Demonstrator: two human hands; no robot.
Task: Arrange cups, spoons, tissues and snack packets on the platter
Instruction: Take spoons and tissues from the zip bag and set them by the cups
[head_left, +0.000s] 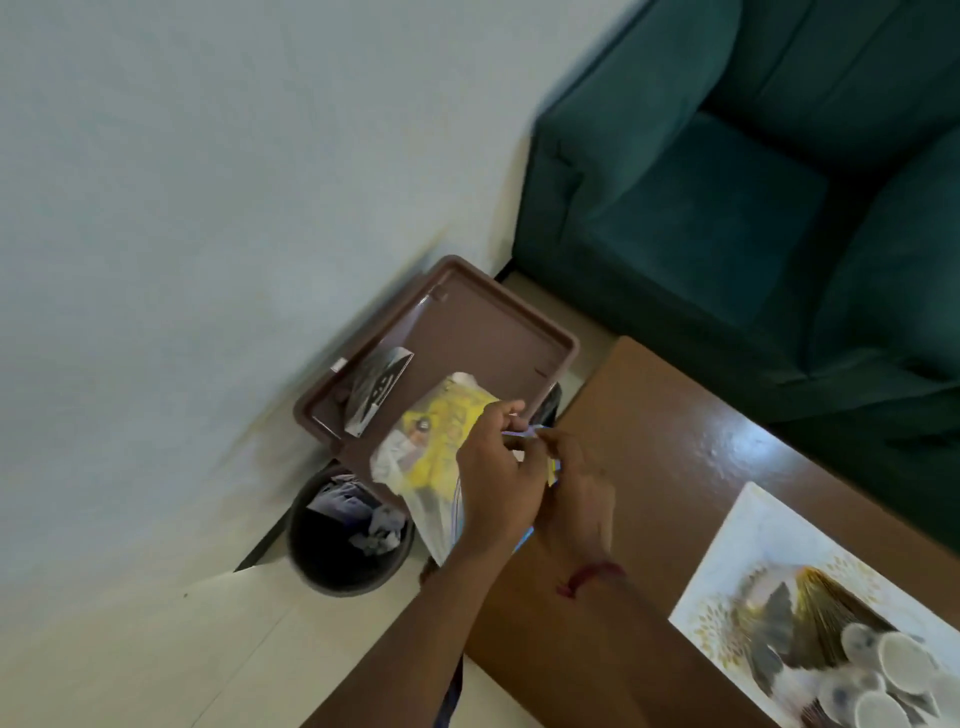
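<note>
Both hands are up together just off the tabletop's (675, 467) near-left corner. My left hand (498, 467) is curled round a yellow snack packet (436, 431), gripping its right side. My right hand (576, 483) is right beside it, touching, w/ fingertips pinching a thin pale strip (525, 430) at the packet's top edge. Red thread (592, 576) sits on my right wrist. Packet hangs over a brown rimmed tray (483, 322) next to the wall, and a silver packet (376, 389) lies on that tray's left part. Below the tray, on the floor, is a dark round bin (332, 571) w/ crumpled paper (376, 530) inside. Off to the right, well apart from my hands, the platter (753, 530) lies flat on the brown tabletop: white, w/ a mountain pic. Cups (883, 670) are bunched at its near-right end, too blurred to tell which way up. Green sofa (701, 208) stands behind the tabletop.
</note>
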